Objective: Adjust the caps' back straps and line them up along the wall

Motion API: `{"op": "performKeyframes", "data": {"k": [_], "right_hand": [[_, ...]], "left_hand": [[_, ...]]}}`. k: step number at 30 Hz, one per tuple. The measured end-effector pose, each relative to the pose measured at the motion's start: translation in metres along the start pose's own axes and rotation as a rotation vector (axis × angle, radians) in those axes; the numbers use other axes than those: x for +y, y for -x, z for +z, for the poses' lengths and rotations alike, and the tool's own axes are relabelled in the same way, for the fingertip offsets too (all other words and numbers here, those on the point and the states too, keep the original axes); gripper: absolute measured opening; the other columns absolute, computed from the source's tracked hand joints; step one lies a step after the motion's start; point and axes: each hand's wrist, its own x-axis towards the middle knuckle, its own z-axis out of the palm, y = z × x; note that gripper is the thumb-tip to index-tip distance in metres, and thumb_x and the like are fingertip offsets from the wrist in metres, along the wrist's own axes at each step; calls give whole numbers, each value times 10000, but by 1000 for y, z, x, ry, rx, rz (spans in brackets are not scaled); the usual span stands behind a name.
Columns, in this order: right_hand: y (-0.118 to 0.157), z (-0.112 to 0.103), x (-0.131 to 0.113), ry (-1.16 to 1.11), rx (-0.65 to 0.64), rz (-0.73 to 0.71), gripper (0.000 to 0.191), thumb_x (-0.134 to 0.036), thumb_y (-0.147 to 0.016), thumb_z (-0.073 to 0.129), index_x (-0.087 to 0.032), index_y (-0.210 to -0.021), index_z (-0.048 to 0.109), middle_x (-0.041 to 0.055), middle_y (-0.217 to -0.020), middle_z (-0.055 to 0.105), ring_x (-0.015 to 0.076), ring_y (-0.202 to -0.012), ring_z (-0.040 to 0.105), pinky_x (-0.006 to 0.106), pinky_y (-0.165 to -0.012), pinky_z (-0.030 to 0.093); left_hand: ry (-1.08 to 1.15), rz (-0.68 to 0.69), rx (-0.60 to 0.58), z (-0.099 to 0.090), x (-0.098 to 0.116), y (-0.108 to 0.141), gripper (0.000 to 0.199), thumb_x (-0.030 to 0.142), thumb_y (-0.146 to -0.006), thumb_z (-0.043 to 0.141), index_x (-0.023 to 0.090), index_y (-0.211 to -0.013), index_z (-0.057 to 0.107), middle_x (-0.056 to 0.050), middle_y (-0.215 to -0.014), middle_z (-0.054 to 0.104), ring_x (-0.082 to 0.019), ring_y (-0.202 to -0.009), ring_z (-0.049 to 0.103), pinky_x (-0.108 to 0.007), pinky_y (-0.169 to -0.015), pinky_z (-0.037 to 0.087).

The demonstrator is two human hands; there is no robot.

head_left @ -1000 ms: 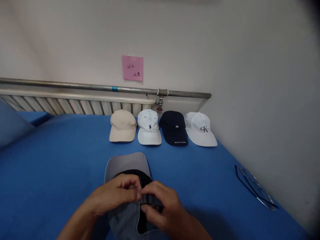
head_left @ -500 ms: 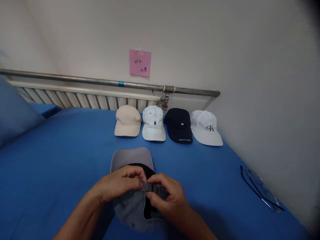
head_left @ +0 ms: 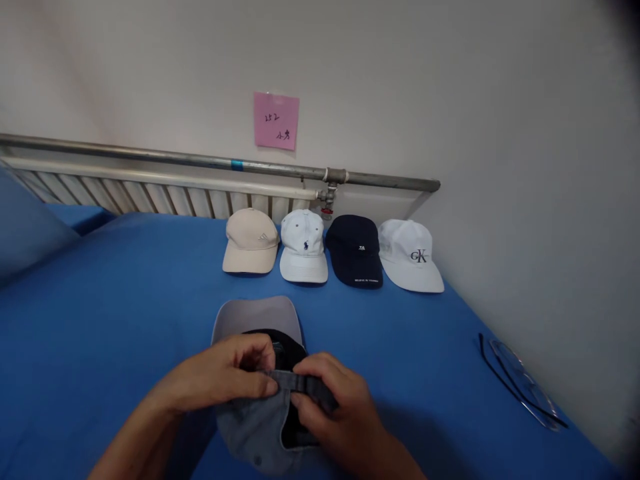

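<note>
since the frame half a second back, the camera view has shifted slightly rightward, so the far row of caps sits a little left of where it did; the grey cap (head_left: 260,400) has stayed at the near middle of the bed (head_left: 110,307), and both hands remain on its back strap (head_left: 293,382).

left hand (head_left: 225,380): fingers curled, thumb and fingertips pinching the left end of the strap. right hand (head_left: 335,413): fingers pinching the right end of the strap, just beside the left hand's fingertips. the cap lies upside-down with brim (head_left: 256,317) pointing away from the person, dark lining showing.

counts: five caps in all. four stand in a row at the far edge by the radiator (head_left: 150,197): beige cap (head_left: 250,241), pale blue cap (head_left: 303,245), navy cap (head_left: 356,251), white cap (head_left: 411,256), each touching or just beside its neighbour. one pair of glasses (head_left: 523,387) lies near the right edge by the wall. one pink note (head_left: 276,121) on the wall above one metal pipe (head_left: 200,161). one pillow corner (head_left: 25,230) at far left.

open room: broad blue sheet to the left of the grey cap and between it and the row.
</note>
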Motion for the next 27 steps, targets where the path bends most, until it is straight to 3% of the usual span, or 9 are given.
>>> {"op": "performKeyframes", "data": {"k": [5,11,16,20,27], "right_hand": [[-3,-1,-2,-152,0,182,180,-101,-643,597,-211,-782,628,-35,-675,596,104,-596,536,221,-582,414],[-8,-1,0,-487,-14,450,148,-201,-629,618,-203,-777,618,-58,-595,518,93,-544,466,211,-518,368],[-7,2,0,-521,-7,491,170,-181,-626,601,-203,-792,630,-40,-643,553,106,-601,503,227,-564,390],[-7,5,-3,-597,-23,500,179,-186,-625,607,-212,-801,627,-50,-626,529,98,-577,484,217,-531,368],[-11,10,-10,-695,-97,581,181,-221,-633,613,-202,-814,615,-64,-620,517,63,-477,405,204,-455,307]], "left_hand": [[19,7,43,2,2,0,184,307,-789,632,170,-736,522,55,-632,451,-89,-565,346,-232,-516,247],[55,-57,8,-7,3,5,272,345,-753,679,179,-942,574,66,-637,483,-81,-545,347,-224,-530,264],[-112,-87,12,-20,5,13,230,396,-824,623,171,-870,612,44,-643,493,-104,-588,405,-238,-563,307],[-141,-43,87,-25,5,19,252,431,-834,621,180,-855,633,32,-699,498,-114,-640,409,-237,-591,313],[-153,-85,-15,-7,10,13,174,321,-816,581,168,-873,639,47,-654,452,-98,-573,338,-225,-527,258]]}}
